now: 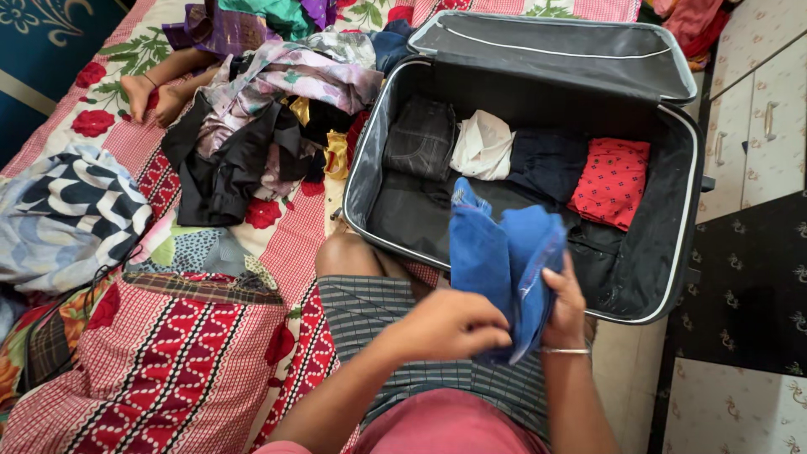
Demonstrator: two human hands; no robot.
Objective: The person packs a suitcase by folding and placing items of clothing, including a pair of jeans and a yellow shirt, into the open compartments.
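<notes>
Your left hand (450, 326) is closed on the lower front of a blue cloth (504, 252), fingers pinched into the fabric. Your right hand (565, 311) clamps the same cloth from the right, thumb on its edge and fingers hidden behind it; a thin bangle (565, 351) sits on that wrist. You hold the cloth upright and folded between both hands, above your lap and right at the near rim of the open suitcase (685, 252), so its top overlaps the view of the case's inside.

The suitcase lies open on the bed (118, 139), its lid (555, 50) tipped back. Along its far wall you have a row of folded pieces: a dark grey one (420, 139) at the left, a white one (483, 145) just beside it, a navy one (548, 161) next, and a red dotted one (611, 181) at the right. The near half of the case floor shows its dark lining.

To the left of the case a loose heap of clothes (261, 109) lies on the floral bedsheet, black, pink and purple pieces tangled together. Another person's feet (151, 94) rest on the sheet just beside that heap. Further left lies a blue, white and black patterned cloth (71, 214), and near your left knee a red and white zigzag cloth (176, 361). White cupboard doors (765, 109) stand to the right of the case.
</notes>
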